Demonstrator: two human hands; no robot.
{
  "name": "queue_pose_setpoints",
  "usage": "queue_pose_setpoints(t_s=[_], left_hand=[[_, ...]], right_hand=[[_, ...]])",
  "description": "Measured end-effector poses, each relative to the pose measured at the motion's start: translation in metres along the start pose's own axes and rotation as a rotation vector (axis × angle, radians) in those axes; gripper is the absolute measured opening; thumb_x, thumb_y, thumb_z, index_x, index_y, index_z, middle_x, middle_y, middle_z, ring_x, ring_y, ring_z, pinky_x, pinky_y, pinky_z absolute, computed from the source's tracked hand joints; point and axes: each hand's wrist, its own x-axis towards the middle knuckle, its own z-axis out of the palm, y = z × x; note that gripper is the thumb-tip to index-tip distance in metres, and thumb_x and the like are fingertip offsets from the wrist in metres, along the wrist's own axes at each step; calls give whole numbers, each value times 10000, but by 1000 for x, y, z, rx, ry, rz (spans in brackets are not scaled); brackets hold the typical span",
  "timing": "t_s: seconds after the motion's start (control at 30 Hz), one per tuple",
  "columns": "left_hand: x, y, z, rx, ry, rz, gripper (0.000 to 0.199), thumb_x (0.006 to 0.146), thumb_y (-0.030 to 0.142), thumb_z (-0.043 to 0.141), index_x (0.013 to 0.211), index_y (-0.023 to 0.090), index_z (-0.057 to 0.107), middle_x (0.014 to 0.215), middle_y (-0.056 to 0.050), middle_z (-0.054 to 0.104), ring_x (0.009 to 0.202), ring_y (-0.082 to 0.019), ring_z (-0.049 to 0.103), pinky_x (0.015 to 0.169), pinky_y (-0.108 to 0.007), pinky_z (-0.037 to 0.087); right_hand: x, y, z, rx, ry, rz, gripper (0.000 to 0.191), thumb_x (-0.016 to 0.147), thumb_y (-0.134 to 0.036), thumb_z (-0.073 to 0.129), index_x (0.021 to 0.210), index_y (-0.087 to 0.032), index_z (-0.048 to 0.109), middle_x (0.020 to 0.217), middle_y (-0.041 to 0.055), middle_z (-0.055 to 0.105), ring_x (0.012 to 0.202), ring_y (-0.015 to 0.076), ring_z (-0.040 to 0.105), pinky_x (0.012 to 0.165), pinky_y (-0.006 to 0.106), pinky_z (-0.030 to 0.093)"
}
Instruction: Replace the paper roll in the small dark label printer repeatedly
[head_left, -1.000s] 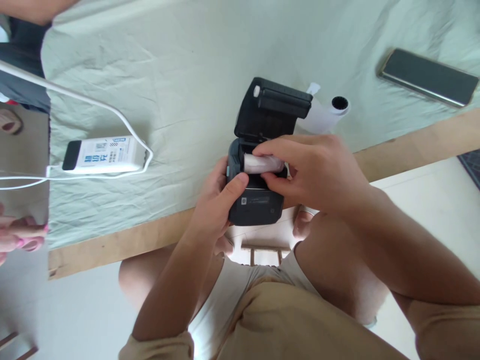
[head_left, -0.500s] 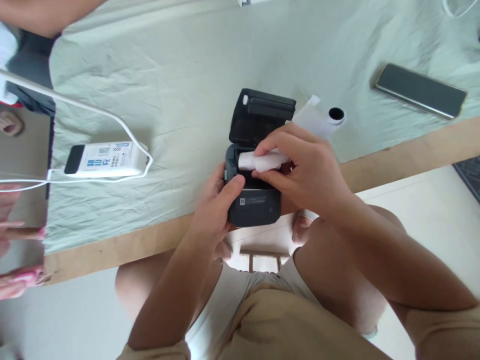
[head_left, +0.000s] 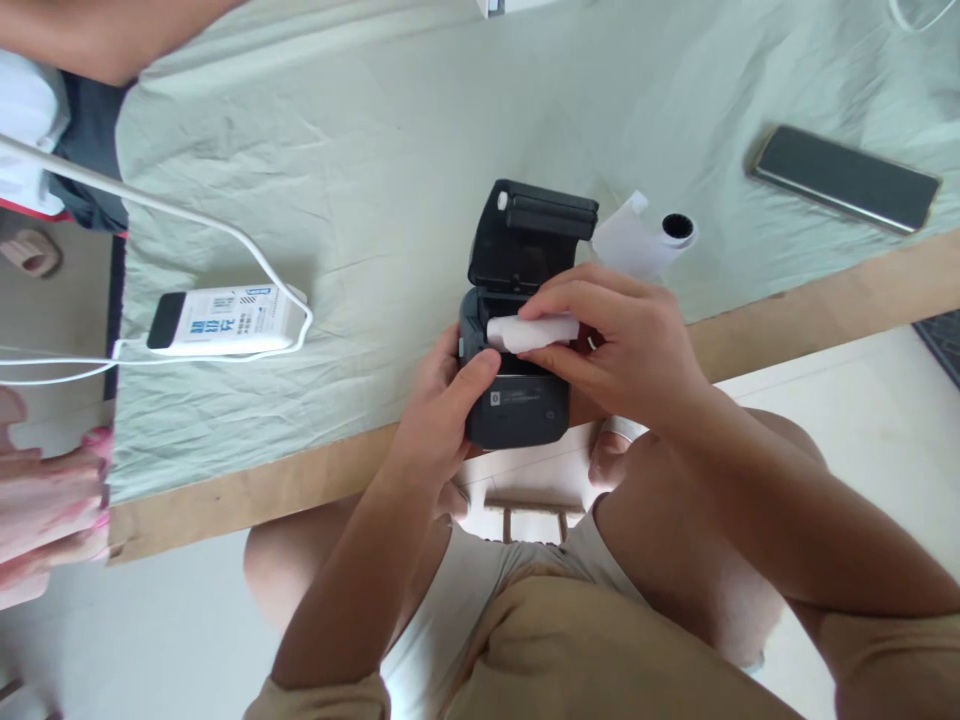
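A small black label printer (head_left: 517, 412) is held over the table's front edge, its lid (head_left: 525, 235) swung up. My left hand (head_left: 442, 405) grips its left side, thumb along the rim. Between the thumb and fingers of my right hand (head_left: 619, 330) is a white paper roll (head_left: 529, 333), lying sideways at the printer's open compartment. My fingers cover the roll's right end, and I cannot tell how deep it sits. Just beyond my right hand, a second paper roll (head_left: 637, 238) with a dark core lies partly unrolled on the cloth.
A phone (head_left: 847, 178) lies at the right on the green tablecloth (head_left: 375, 180). At the left, a white power bank (head_left: 229, 320) has a white cable looped around it. Another person's arm (head_left: 112, 35) reaches over the upper left corner. The table's bare wooden edge (head_left: 255, 492) runs in front.
The paper roll in my right hand now lies straighter over the compartment. The view has shifted slightly, moving most things a little rightward; my left hand keeps its hold on the printer.
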Motion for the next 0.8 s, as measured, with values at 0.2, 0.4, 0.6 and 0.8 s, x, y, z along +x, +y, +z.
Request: queue_pose_setpoints(t_s=[0.2, 0.4, 0.6, 0.8], left_hand=[[-2, 1, -2, -38, -55, -35, 472, 792, 428, 872, 1132, 204, 635, 899, -23, 780, 681, -146, 711, 584, -230, 583], [-4, 2, -2, -9, 0, -60, 453, 799, 426, 862, 1148, 205, 677, 846, -9, 766, 663, -139, 699, 562, -214, 576], [-2, 0, -7, 56, -11, -8, 413, 882, 482, 784, 1192, 229, 680, 961, -28, 787, 790, -191, 753, 640, -256, 588], [-8, 20, -8, 548, 6, 187, 454, 942, 564, 708, 1246, 227, 706, 1110, -49, 786, 998, -253, 710, 819, -318, 551]], right_hand=[[5, -6, -9, -60, -172, 135, 135, 829, -229, 731, 963, -226, 715, 846, -18, 746, 636, 120, 583, 587, 263, 432], [5, -2, -15, 258, -56, 226, 162, 846, -262, 759, 982, -232, 676, 857, -26, 730, 621, 100, 594, 555, 239, 475], [-9, 27, -12, 485, 19, 280, 312, 987, -491, 675, 1194, -268, 607, 960, 4, 707, 664, 115, 648, 502, 233, 515], [-24, 33, -17, 299, -14, 162, 263, 955, -342, 710, 1161, -270, 564, 1046, 5, 682, 773, 130, 666, 628, 260, 572]])
